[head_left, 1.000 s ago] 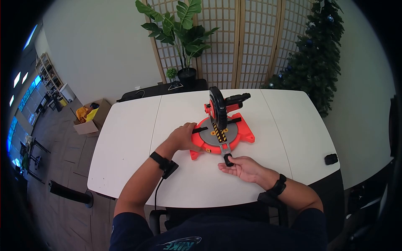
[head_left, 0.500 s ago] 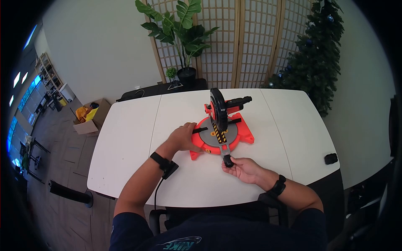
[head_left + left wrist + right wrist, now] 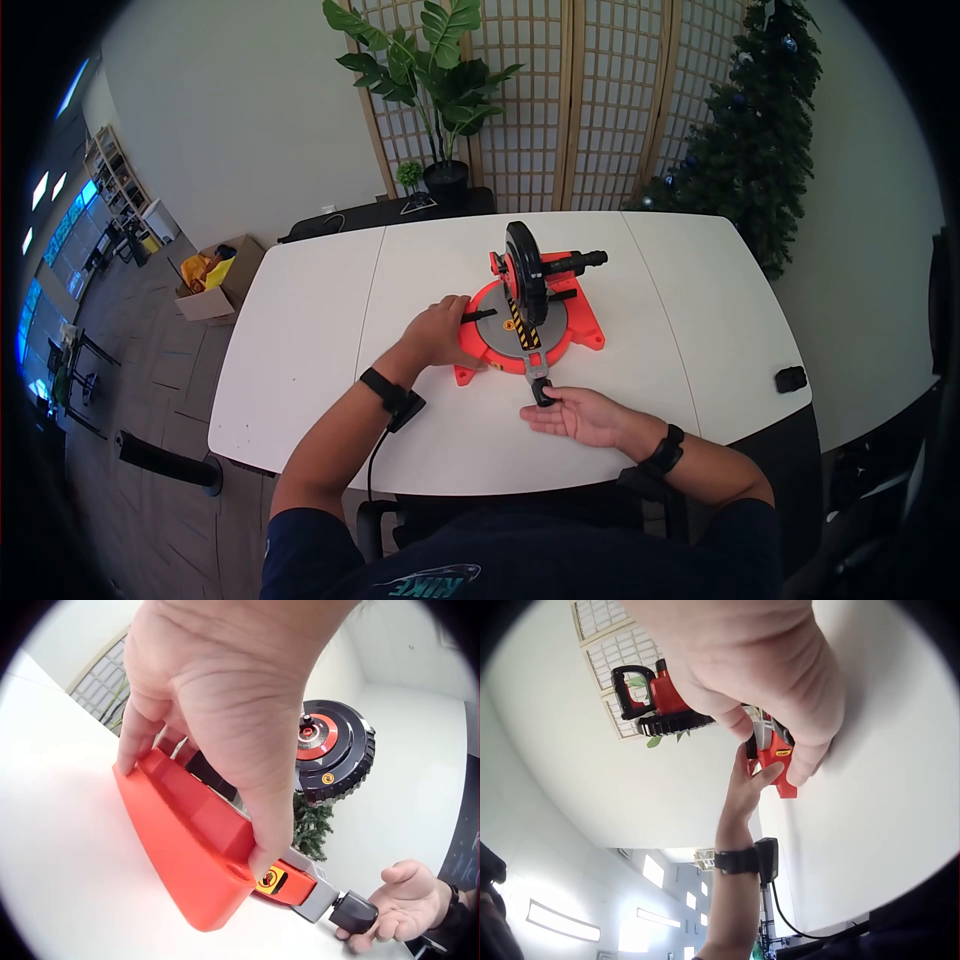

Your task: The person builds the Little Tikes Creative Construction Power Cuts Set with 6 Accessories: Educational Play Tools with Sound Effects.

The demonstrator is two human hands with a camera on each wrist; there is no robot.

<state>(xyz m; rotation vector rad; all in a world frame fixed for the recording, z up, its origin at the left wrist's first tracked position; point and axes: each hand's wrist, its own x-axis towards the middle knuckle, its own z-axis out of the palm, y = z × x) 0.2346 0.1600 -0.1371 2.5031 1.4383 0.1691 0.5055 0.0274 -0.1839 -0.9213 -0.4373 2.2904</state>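
Observation:
A toy miter saw (image 3: 582, 318) stands on the white table, with an orange-red base, a grey turntable (image 3: 495, 333) and a black toothed blade guard (image 3: 520, 262). My left hand (image 3: 437, 332) grips the left end of the base, thumb at the near edge and fingers over the far one. From the turntable's front a grey arm ends in a black knob (image 3: 354, 913). At this knob is my right hand (image 3: 585, 415), palm up, its fingers stretched out beneath and the thumb lying beside it in the head view. The saw's black rear handle (image 3: 630, 694) points right from the head view.
A small black object (image 3: 790, 380) lies at the right end of the table (image 3: 310, 400). Behind stand a potted plant (image 3: 445, 180), a folding screen (image 3: 620, 100) and a decorated tree (image 3: 750, 140). An open cardboard box (image 3: 235, 280) sits on the floor at left.
The saw's upper part and turntable have turned a little, the knob shifting slightly left and nearer, the rear handle lower in view. My right fingers, curled round the knob half a second ago, are straightened.

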